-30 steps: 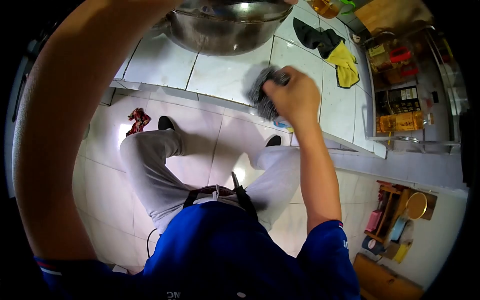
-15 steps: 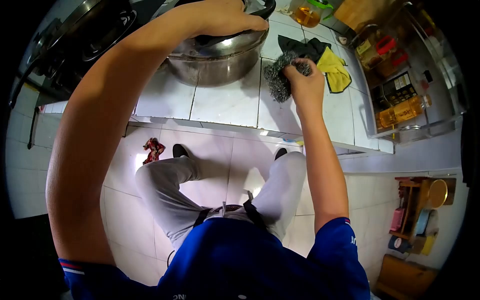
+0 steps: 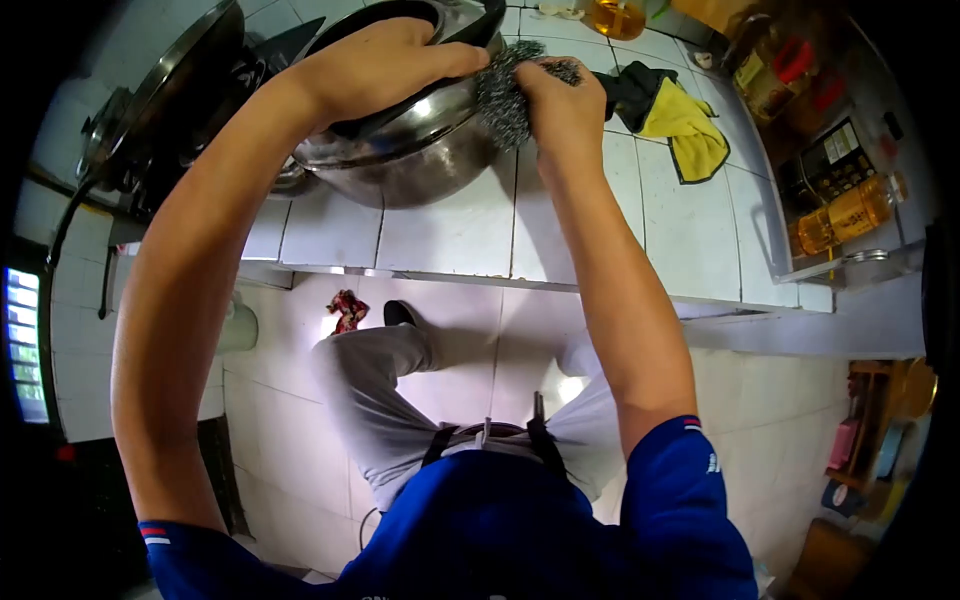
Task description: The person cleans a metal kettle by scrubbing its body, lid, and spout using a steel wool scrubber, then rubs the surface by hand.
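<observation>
A dull steel pot [image 3: 430,160] with black parts near its top stands on the white tiled counter, tilted. My left hand [image 3: 390,70] is closed over its upper edge, thumb stretched along it and the other fingers partly hidden. In my right hand [image 3: 565,105] is a grey steel wool scrubber [image 3: 503,95], pressed against or very near the pot's right side; exact contact is hard to see. Just right of that hand a yellow and black cloth [image 3: 685,130] lies crumpled on the counter.
Dark pans [image 3: 165,90] crowd the left. On the right is a clear-sided rack with an oil bottle [image 3: 845,215] lying in it. A jar of amber liquid [image 3: 618,18] stands at the back. Below the counter edge, a red patterned rag [image 3: 347,311] lies on the floor.
My right hand has carried the steel wool left and away from me, up to the pot's side. The pot has tilted, and my left hand has shifted left along its top.
</observation>
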`<action>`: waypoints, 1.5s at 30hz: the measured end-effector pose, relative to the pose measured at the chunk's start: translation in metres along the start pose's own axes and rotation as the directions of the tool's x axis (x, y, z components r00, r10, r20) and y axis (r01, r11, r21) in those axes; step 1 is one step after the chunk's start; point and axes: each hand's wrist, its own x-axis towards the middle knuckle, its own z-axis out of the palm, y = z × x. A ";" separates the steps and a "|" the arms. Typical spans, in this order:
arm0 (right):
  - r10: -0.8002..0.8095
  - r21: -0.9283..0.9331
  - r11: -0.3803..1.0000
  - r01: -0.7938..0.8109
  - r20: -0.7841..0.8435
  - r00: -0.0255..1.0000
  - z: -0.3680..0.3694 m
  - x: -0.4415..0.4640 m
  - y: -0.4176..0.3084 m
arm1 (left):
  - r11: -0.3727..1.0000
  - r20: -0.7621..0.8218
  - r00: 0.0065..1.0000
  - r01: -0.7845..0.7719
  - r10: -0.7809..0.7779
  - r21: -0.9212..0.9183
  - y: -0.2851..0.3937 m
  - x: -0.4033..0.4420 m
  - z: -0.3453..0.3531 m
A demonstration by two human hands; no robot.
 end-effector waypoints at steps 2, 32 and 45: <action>-0.099 -0.276 0.957 0.085 -0.036 0.994 -0.002 -0.018 0.006 | 1.000 -0.016 1.000 0.001 -0.002 -0.021 -0.010 0.007 0.002; -0.020 -0.095 0.995 0.009 -0.116 0.993 0.007 -0.019 0.010 | 0.997 0.081 0.994 0.070 -0.068 -0.021 0.027 -0.012 -0.019; -0.102 0.091 0.988 0.121 -0.187 0.977 0.034 -0.053 0.016 | 0.981 0.048 0.995 -0.093 0.085 0.173 0.016 -0.022 -0.017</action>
